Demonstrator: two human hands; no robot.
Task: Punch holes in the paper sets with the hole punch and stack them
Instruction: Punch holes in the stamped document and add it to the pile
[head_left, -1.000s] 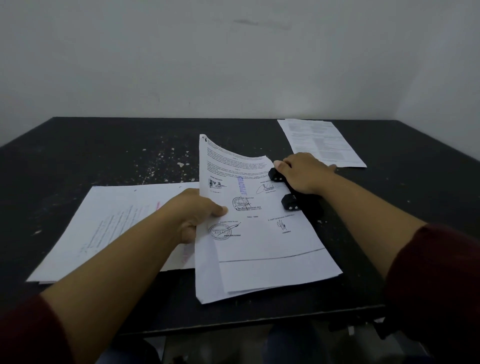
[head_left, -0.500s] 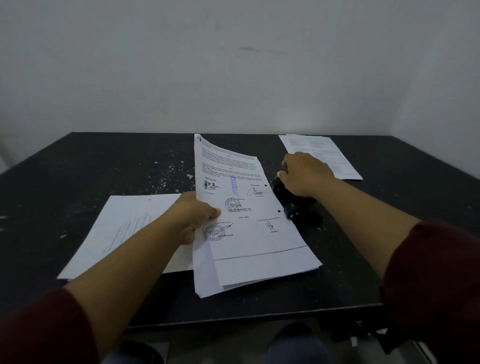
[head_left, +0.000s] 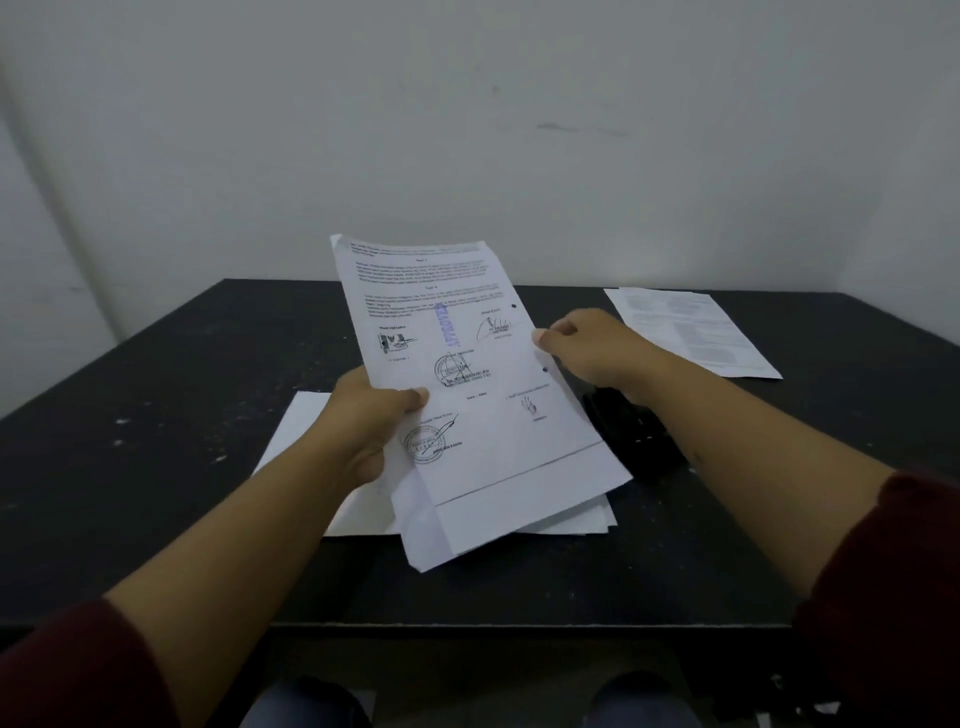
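Set: the paper set (head_left: 483, 395) was lifted off the table (head_left: 182, 395) and tilted up toward the camera, having come clear of the punch since a second before.
Holes: two small dark holes showed along its right edge, one above and one below the right fingertips.
Left hand: the left hand (head_left: 371, 421) was clamped on the set's left edge, thumb on the top sheet, fingers hidden beneath.
Right hand: the right hand (head_left: 592, 353) had left the punch and reached the set's right edge, fingers curled together; whether it already gripped the paper could not be told.
Punch: the punch (head_left: 631, 434) lay on the table just under the right wrist, no paper in it.
Stack: a white stack (head_left: 296, 441) lay flat below and left of the left fingers, partly hidden by the set.
Unpunched: another sheet (head_left: 691, 332) lay beyond the right fingers, well apart.
Meaning: punching of this set looked finished; stacking it on the left seemed next.
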